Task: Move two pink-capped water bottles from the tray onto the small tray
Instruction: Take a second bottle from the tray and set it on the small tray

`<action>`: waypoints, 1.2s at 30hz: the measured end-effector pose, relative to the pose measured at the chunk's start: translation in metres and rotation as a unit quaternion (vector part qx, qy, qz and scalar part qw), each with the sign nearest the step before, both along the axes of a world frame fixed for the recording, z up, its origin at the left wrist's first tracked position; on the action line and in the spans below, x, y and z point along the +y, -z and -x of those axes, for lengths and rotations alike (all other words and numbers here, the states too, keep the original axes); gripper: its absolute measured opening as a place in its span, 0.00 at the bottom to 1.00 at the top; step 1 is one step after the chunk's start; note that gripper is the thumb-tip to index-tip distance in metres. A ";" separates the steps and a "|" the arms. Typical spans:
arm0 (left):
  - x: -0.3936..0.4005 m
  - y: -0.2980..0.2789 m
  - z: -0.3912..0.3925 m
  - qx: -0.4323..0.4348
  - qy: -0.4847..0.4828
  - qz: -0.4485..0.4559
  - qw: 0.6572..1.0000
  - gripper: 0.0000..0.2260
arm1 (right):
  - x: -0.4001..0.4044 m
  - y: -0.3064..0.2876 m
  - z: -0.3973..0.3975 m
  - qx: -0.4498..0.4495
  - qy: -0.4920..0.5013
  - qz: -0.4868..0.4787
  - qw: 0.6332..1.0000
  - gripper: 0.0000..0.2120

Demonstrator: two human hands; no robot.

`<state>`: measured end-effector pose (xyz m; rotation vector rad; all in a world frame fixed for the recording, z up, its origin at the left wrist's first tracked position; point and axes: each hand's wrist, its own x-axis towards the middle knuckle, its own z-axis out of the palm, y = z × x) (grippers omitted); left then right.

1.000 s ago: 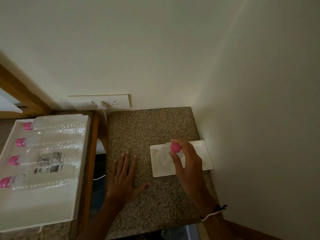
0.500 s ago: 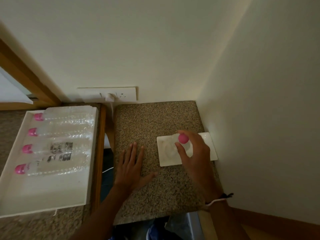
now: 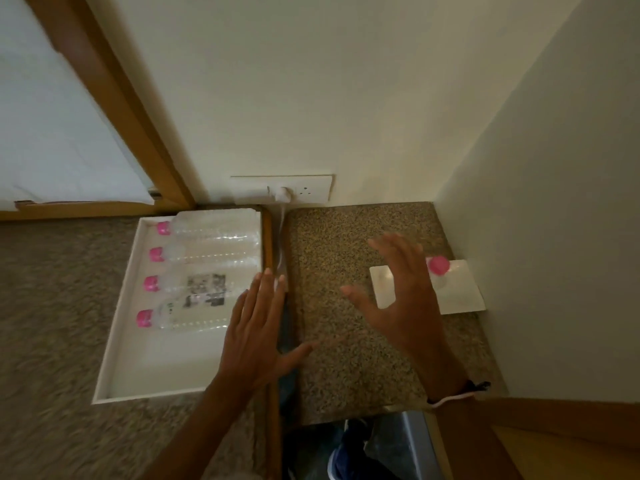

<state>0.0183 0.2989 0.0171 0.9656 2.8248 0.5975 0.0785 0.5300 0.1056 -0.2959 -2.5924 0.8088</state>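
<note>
Bottle (image 3: pixel 439 271) with the pink cap stands upright on the small tray (image 3: pixel 464 296), over by the right wall, and nobody is touching it. Right hand (image 3: pixel 398 299) hangs above the granite counter (image 3: pixel 332 258) just left of that bottle, fingers spread wide, palm down, gripping nothing; it overlaps the small tray's left end from this angle. A dark and white band sits at that wrist. Left hand (image 3: pixel 256 334) is flat and spread too, empty, over the seam between the big white tray (image 3: pixel 117 337) and the counter, fingertips near the tray's right edge.

Over on the big tray, 4 pink-capped bottles (image 3: pixel 194 271) lie on their sides in a row, caps pointing left, clear bodies running right. They look to be touching one another, though the blur makes that hard to confirm. The 2 nearer ones show dark printed labels.

Behind it all, a white wall socket plate (image 3: pixel 304 190) with a plug in it, its white cable dropping down between tray and counter. Wooden frame runs up the left.
</note>
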 end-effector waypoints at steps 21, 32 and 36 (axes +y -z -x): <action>-0.283 0.023 0.021 -0.014 -0.089 0.090 0.992 0.59 | -0.268 0.054 0.081 -0.140 -0.268 -0.077 0.950 0.32; -0.297 0.057 0.024 -0.034 -0.071 0.122 0.989 0.57 | -0.309 0.076 0.125 -0.164 -0.235 -0.208 0.935 0.07; -0.298 0.060 0.026 -0.036 -0.072 0.126 0.989 0.57 | -0.301 0.035 0.104 -0.053 -0.163 -0.099 0.980 0.16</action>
